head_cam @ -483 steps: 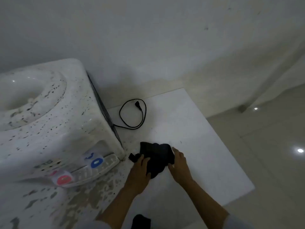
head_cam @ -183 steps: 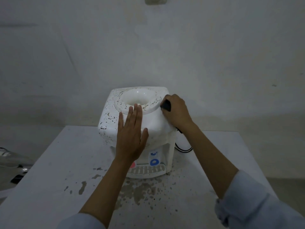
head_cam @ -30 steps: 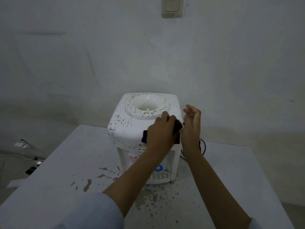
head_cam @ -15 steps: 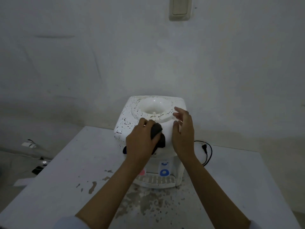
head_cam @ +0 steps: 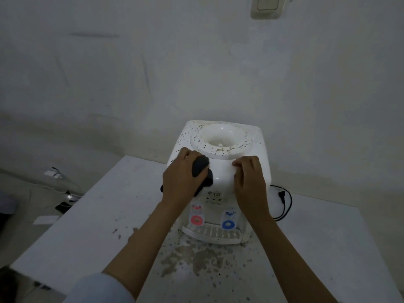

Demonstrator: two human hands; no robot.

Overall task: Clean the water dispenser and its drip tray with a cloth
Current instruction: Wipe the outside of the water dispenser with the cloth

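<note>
Dim room, bare whitish wall (head_cam: 131, 84) with a switch plate (head_cam: 267, 6) at top right. White table (head_cam: 87, 226) set against it, its near middle blotched with dark specks and stains. Water dispenser (head_cam: 220, 171) stands toward the table's far edge, white, top surface speckled dark around the round bottle well (head_cam: 220, 136). Front face carries a red tap (head_cam: 196, 216) on the left and a blue tap (head_cam: 228, 220) on the right; slotted drip tray (head_cam: 213, 234) sits below them, seated in the base. Left hand (head_cam: 181, 184) grips a bunched dark cloth (head_cam: 202, 171), fingers curled round it, pressing it against the dispenser's upper front-left shoulder, just below the well's rim. Right hand (head_cam: 249, 182) rests on the upper front-right, fingers bent at the knuckles, tips touching the casing, holding nothing. Black power cord (head_cam: 284, 200) lies looped on the table to the right of the unit, plug unattached. Pale sleeve (head_cam: 98, 289) shows at the bottom left. Floor clutter at far left is too dark to identify.
</note>
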